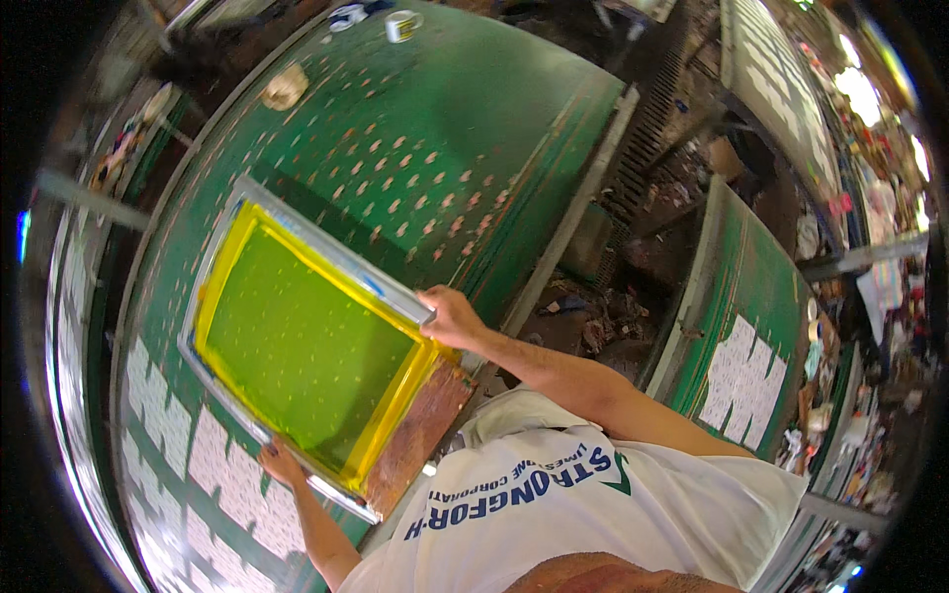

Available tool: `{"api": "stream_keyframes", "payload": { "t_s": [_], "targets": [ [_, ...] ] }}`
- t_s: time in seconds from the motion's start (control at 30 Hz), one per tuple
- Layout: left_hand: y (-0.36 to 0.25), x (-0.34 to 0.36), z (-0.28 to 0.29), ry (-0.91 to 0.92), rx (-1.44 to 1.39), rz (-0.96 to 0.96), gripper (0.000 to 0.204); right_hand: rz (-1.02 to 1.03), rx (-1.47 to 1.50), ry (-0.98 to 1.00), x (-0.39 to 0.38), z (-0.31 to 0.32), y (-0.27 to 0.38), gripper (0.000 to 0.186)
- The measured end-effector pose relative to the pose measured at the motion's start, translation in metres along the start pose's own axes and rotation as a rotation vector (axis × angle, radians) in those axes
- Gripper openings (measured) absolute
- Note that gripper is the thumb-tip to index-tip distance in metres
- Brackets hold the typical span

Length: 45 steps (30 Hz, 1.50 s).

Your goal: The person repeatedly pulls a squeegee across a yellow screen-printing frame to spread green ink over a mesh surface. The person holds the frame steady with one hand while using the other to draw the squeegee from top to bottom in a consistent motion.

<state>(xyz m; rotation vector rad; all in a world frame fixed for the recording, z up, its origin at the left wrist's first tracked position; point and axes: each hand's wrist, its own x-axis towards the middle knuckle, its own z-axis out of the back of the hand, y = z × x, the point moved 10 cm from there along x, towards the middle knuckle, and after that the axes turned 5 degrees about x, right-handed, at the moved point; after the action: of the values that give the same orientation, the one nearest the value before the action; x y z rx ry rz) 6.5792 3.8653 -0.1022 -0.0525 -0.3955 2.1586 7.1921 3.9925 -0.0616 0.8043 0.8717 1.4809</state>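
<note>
A screen-printing frame [306, 336] with yellow-green mesh, yellow tape edging and grey metal sides is held over a long green table [494, 89]. My right hand [450, 318] is closed around its near right corner. My left hand [281, 463] grips the left rail, fingers partly hidden by the frame. A shadow falls on the table along the frame's far right side, so that side looks raised. A stained brown panel [420, 425] sits at the frame's near end. Pale printed fabric pieces [227, 455] lie flat beside my left hand, and small pinkish marks dot the table beyond the frame.
A white mug [400, 27] and a pale rounded lump [285, 87] stand at the table's far part. To the right, a littered gap with a grating [643, 138] separates it from another green table [732, 277] bearing patterned fabric [746, 381]. Metal bars cross the sides.
</note>
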Motion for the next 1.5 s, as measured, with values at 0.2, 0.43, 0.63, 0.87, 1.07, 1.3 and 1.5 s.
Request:
{"api": "stream_keyframes", "payload": {
  "t_s": [0.2,0.43,0.63,0.87,1.07,1.3,1.5],
  "targets": [
    [-0.109,0.036,0.027,-0.006,0.139,-0.089,0.047,-0.069,0.132,-0.159,-0.021,0.092,-0.001,0.07],
    [-0.263,0.053,0.028,0.008,0.144,-0.282,0.052,-0.163,0.085,-0.271,-0.075,0.186,-0.048,0.067],
    [-0.344,0.039,0.084,-0.013,0.119,-0.584,0.062,-0.079,0.051,-0.552,-0.187,0.225,0.011,0.07],
    [-0.51,0.054,0.127,-0.111,0.059,-0.974,0.073,-0.214,0.225,-0.739,-0.291,0.251,0.048,0.073],
    [-0.665,0.018,0.056,0.071,-0.022,-1.113,0.075,-0.39,0.073,-0.983,-0.345,0.296,0.032,0.076],
    [-0.82,-0.071,-0.041,0.234,-0.008,-1.222,0.085,-0.569,-0.043,-1.178,-0.38,0.337,-0.001,0.075],
    [-0.94,-0.181,-0.083,0.401,-0.104,-1.415,0.085,-0.656,-0.024,-1.398,-0.433,0.352,-0.001,0.075]
  ]
}}
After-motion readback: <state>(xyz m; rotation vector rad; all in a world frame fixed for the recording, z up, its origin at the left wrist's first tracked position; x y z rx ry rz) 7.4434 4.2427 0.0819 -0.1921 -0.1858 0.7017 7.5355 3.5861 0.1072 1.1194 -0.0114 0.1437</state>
